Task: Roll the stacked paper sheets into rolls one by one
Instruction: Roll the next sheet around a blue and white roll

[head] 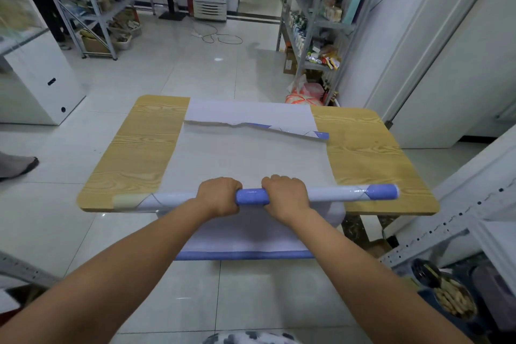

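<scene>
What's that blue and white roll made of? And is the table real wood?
The roll looks like glossy coated paper: light glints on it and it curls tightly. The table shows yellow wood grain, but its smooth, even top suggests printed laminate; real wood cannot be ruled out.

both hands gripping paper roll (335, 194), table (134, 148)

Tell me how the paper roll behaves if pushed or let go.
The roll is a round tube on smooth sheets, so a push would likely roll it. It looks thin and hollow, probably light and crushable. Only the left hand and right hand grip it; released, it may unwind.
</scene>
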